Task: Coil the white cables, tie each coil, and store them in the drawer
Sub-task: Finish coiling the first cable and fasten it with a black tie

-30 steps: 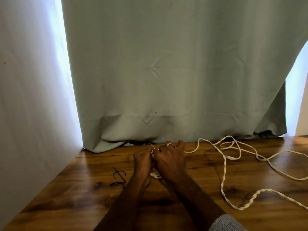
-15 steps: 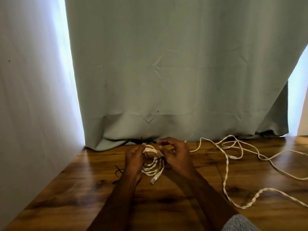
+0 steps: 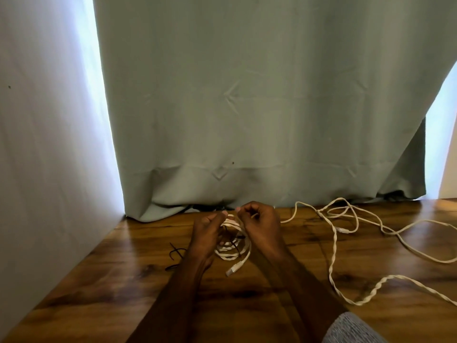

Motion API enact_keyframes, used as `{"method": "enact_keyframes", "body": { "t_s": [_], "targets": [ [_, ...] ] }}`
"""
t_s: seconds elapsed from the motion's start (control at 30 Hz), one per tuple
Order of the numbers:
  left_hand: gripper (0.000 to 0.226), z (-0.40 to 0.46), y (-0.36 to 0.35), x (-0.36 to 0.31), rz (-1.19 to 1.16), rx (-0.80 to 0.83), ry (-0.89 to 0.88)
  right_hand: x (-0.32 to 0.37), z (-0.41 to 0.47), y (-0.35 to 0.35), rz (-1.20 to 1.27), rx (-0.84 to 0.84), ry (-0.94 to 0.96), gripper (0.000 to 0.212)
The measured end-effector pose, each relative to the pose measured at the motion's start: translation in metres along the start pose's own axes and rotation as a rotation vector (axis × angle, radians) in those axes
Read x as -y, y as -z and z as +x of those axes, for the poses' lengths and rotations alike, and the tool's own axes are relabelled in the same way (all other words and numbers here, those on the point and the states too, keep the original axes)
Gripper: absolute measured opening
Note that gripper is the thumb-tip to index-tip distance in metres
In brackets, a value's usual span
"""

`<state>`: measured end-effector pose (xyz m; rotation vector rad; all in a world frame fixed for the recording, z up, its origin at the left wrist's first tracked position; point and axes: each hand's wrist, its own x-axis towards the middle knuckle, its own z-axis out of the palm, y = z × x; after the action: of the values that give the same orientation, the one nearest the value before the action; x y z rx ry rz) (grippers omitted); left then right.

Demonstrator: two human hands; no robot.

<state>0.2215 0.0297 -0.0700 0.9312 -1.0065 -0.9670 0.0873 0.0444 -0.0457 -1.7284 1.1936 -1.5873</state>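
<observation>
Both hands hold the coil (image 3: pixel 232 246) above the desk (image 3: pixel 272 305): left hand (image 3: pixel 206 235) steadying it, right hand (image 3: pixel 259 225) pinching, seemingly to fasten the black tie (image 3: pixel 233 240).

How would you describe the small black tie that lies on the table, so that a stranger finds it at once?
Start at the wooden table in front of the green curtain. Look just beside the left hand, on the side of the white wall: the black tie lies there on the wood. It is thin, dark and short, while the loose cable on the right is long and white.
</observation>
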Motion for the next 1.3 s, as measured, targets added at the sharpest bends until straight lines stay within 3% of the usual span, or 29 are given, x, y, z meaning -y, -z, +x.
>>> {"method": "enact_keyframes", "body": {
  "t_s": [0.07,0.2,0.33,0.47,0.57,1.0,1.2,1.3],
  "targets": [
    [0.024,-0.002,-0.004,0.0,0.007,0.077,-0.003,-0.003,0.007,0.0,0.025,-0.033,-0.024,0.015],
    [0.027,-0.008,-0.013,-0.003,0.055,0.199,-0.022,-0.002,0.011,0.006,0.349,0.143,-0.254,0.019],
    [0.028,-0.011,-0.016,-0.003,0.104,0.223,-0.035,-0.003,0.013,0.013,0.495,0.185,-0.362,0.012],
    [0.028,-0.013,-0.02,-0.005,0.166,0.24,-0.03,-0.01,0.023,0.009,0.425,-0.006,-0.265,0.017],
    [0.031,-0.015,-0.019,-0.006,0.185,0.237,-0.002,-0.015,0.032,0.012,0.417,-0.141,-0.262,0.007],
    [0.034,-0.019,-0.009,-0.011,0.157,0.245,0.123,-0.029,0.057,0.037,0.466,-0.457,-0.337,0.012],
    [0.05,-0.018,-0.004,-0.012,0.049,0.186,0.154,-0.017,0.035,0.03,0.449,-0.125,-0.284,0.019],
    [0.053,-0.019,-0.005,-0.012,0.064,0.181,0.141,-0.016,0.028,0.021,0.521,0.033,-0.295,0.039]
  ]
}}
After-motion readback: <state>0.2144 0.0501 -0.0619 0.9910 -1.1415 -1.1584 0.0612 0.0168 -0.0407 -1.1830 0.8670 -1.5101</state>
